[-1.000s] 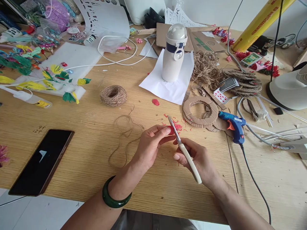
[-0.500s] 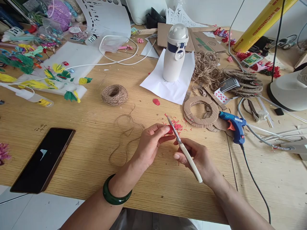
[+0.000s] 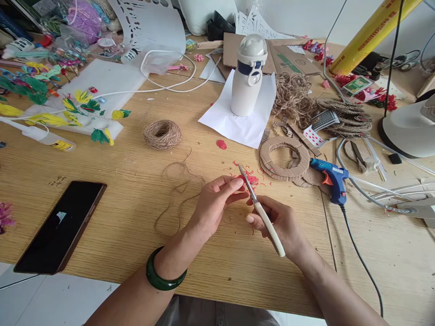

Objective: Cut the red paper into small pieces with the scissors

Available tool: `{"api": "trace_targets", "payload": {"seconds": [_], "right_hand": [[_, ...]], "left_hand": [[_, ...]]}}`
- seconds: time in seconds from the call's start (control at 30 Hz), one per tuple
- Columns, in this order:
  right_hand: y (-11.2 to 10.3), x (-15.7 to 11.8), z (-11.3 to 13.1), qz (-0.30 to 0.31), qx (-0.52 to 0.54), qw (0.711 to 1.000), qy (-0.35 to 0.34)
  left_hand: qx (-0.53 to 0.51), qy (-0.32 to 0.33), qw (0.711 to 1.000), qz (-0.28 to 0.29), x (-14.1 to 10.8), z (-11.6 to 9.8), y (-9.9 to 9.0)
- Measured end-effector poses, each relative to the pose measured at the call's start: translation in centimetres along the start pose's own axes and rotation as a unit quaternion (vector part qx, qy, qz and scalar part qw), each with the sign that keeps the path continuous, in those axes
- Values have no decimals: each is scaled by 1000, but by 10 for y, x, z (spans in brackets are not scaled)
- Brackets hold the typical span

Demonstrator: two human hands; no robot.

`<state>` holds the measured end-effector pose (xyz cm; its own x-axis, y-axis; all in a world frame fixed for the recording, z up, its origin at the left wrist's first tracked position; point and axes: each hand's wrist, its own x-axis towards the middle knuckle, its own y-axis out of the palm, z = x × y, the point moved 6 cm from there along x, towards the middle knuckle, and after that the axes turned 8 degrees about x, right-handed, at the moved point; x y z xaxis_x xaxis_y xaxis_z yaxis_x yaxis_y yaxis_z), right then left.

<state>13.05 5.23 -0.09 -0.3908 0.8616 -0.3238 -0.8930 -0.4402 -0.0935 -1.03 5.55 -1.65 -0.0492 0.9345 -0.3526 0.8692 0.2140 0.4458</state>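
My left hand (image 3: 217, 199) pinches a small red piece (image 3: 242, 178), mostly hidden behind its fingertips and the scissor blades. My right hand (image 3: 277, 222) is closed around white-handled scissors (image 3: 268, 226), whose blades point up and left beside the red piece. Whether the blades are parted I cannot tell. Below them on the table lie many thin red scraps (image 3: 252, 177). A little farther back rests a red cut disc or small stack of discs (image 3: 221, 144). A loose strand of twine (image 3: 170, 199) curls left of my left hand.
A ball of twine (image 3: 162, 135) and a phone (image 3: 63, 226) lie to the left. A white bottle (image 3: 247, 81) stands on paper (image 3: 217, 117) at the back. Rightward are a cardboard ring (image 3: 268, 158) and a blue glue gun (image 3: 336, 179) with its cord trailing to the front edge.
The scissors have shifted very slightly, with the handle end a touch higher and to the left. Both hands keep nearly the same place.
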Motion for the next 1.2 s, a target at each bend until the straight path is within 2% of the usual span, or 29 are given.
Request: {"api": "trace_targets", "payload": {"seconds": [0.2, 1.2], "right_hand": [[-1, 1, 0, 4, -2, 1000, -5], [0, -1, 3, 0, -16, 1000, -13]], "left_hand": [[1, 3, 1000, -23, 1, 1, -3], [8, 4, 1000, -14, 0, 1, -2]]}}
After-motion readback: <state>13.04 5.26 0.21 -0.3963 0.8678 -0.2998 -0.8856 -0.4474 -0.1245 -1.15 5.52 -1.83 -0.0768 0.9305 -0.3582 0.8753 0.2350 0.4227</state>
